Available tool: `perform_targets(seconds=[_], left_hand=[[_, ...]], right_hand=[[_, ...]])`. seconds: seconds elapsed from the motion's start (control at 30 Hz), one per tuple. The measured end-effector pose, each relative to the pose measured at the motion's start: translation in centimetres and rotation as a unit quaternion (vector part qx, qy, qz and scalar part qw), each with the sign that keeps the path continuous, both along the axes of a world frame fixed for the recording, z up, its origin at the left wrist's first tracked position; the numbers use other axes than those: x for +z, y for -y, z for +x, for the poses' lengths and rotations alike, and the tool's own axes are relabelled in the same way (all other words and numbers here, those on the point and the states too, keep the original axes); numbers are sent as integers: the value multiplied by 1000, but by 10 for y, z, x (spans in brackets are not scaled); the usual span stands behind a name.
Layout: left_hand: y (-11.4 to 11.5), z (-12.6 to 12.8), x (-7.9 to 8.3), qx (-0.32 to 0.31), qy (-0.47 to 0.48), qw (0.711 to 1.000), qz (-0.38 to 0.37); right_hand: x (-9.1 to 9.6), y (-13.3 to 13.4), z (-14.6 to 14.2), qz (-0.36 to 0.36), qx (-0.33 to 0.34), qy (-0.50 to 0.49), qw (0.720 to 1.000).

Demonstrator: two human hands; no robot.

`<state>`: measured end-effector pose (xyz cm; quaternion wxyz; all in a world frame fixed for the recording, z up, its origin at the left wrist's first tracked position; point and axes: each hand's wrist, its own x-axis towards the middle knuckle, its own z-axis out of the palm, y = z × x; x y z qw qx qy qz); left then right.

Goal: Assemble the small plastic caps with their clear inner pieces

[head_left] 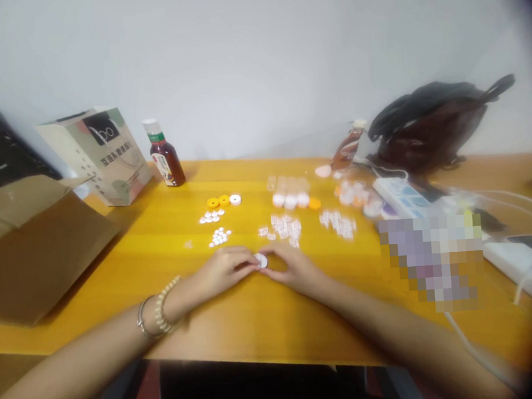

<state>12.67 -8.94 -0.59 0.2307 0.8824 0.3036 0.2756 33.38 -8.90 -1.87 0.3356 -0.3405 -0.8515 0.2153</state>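
My left hand (pixel 223 269) and my right hand (pixel 291 267) meet at the middle of the yellow table (pixel 162 273), fingers pinched together on a small white round disc (pixel 261 260). Beaded and metal bracelets ring my left wrist. Just beyond my hands lie heaps of small white parts (pixel 218 235) and clear plastic pieces (pixel 284 227). Farther back sit two yellow rings and a white ring (pixel 223 200), then white round caps (pixel 290 200) with an orange one beside them.
An open cardboard box (pixel 33 252) stands at the left, a printed paper bag (pixel 101 153) and a dark drink bottle (pixel 165 155) behind it. A second bottle (pixel 347 148), a dark bag (pixel 429 127), a white power strip (pixel 400 196) and cables crowd the right.
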Motion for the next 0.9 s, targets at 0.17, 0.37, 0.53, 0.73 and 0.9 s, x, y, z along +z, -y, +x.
perform_targets(seconds=[0.17, 0.37, 0.53, 0.73, 0.9], left_hand=[[0, 2, 0, -12, -19, 999, 32], [0, 1, -1, -25, -35, 996, 83], [1, -1, -2, -25, -57, 988, 140], [3, -1, 0, -26, -107, 977, 183], [3, -1, 1, -24, -90, 977, 194]], right_hand=[[1, 1, -1, 3, -3, 2, 1000], [2, 2, -2, -2, -2, 4, 1000], [2, 2, -1, -9, -7, 4, 1000], [0, 1, -2, -5, -7, 2, 1000], [1, 1, -2, -5, -5, 8, 1000]])
